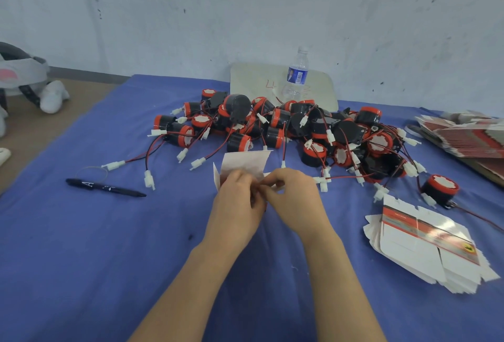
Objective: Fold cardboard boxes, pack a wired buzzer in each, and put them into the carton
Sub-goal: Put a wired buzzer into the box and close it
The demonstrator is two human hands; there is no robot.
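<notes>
A small white cardboard box (244,163), partly folded, stands upright in the middle of the blue cloth. My left hand (237,202) grips its near left side, fingers curled over the card. My right hand (293,200) pinches a flap at the box's near right. Behind them lies a heap of black-and-red wired buzzers (286,126) with white plugs. One lone buzzer (439,188) sits to the right. A stack of flat box blanks (425,246) lies at the near right.
A black marker (105,186) and a rubber band (91,172) lie at the left. A water bottle (296,75) stands on a pale board (251,82) at the back. More flat blanks (469,134) pile up at the far right. The blue cloth (81,260) covers the table.
</notes>
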